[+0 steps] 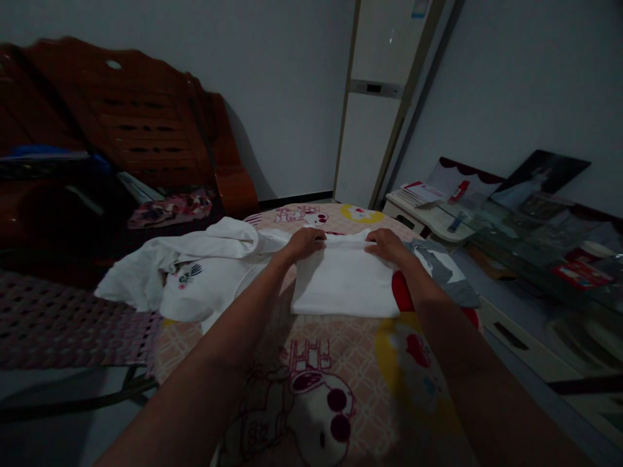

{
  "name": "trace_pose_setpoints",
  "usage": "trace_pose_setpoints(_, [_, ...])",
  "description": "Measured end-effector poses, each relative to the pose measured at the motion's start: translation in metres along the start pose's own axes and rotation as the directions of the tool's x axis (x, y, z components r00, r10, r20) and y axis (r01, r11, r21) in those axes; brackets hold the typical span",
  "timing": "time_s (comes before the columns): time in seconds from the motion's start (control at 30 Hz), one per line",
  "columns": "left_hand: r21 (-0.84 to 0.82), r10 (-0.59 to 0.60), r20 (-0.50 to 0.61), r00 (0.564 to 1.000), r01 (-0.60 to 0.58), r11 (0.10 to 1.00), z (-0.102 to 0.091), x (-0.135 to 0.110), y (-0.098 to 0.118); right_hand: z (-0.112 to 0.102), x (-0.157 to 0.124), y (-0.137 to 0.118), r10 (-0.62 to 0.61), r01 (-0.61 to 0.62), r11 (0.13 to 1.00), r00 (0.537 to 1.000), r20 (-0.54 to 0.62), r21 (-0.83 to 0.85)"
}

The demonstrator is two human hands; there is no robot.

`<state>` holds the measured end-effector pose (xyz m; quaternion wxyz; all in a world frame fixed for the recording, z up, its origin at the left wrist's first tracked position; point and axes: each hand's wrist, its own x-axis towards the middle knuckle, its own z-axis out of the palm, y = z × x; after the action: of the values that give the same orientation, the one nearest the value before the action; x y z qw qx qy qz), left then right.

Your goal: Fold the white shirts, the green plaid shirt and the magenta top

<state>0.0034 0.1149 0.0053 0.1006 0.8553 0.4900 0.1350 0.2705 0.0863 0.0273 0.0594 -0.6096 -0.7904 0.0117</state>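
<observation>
A folded white garment [345,282] lies flat as a rough rectangle on the patterned table cover [360,344]. My left hand [305,244] has its fingers closed on the garment's far left corner. At the far right corner, my right hand [387,246] pinches the cloth in the same way. Left of it, a crumpled white shirt [195,288] with a small printed design spreads over the table's edge. Just beyond my right forearm lies a grey and white piece of clothing [445,272], partly covered by that arm.
A wooden bench [141,123] stands at the back left, with a woven seat [73,318] nearer me. A tall white air conditioner [372,130] is in the corner. On the right, a glass-topped cabinet [525,240] holds papers [421,193] and a framed picture [540,175].
</observation>
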Motion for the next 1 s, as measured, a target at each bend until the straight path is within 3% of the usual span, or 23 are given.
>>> trace_pose_setpoints(0.27, [0.078, -0.016, -0.026, 1.000, 0.018, 0.997, -0.013, 0.041, -0.011, -0.009, 0.046, 0.008, 0.004, -0.005, 0.999, 1.000, -0.018, -0.052])
trace_pose_setpoints(0.43, [0.128, -0.063, -0.014, 0.998, 0.064, 0.990, 0.002, 0.061, -0.019, 0.005, 0.063, 0.005, 0.054, -0.051, 0.992, 0.998, 0.022, -0.117])
trace_pose_setpoints(0.63, [0.169, -0.124, 0.002, 0.992, 0.122, 0.978, 0.031, 0.071, -0.026, 0.042, 0.068, 0.005, 0.070, -0.061, 0.979, 0.997, 0.040, -0.195])
trace_pose_setpoints(0.7, [0.191, -0.135, -0.035, 0.990, 0.139, 0.972, 0.040, 0.068, -0.025, 0.054, 0.065, 0.005, 0.073, -0.067, 0.974, 0.997, 0.017, -0.216])
trace_pose_setpoints(0.87, [0.144, -0.116, -0.252, 0.961, 0.156, 0.977, 0.064, 0.039, -0.019, 0.074, 0.037, 0.005, 0.038, -0.057, 0.982, 0.993, -0.108, -0.180])
trace_pose_setpoints(1.0, [0.064, -0.035, -0.131, 0.991, 0.043, 0.997, 0.088, 0.005, -0.016, 0.086, 0.004, -0.002, 0.069, -0.074, 0.995, 0.995, -0.075, -0.069])
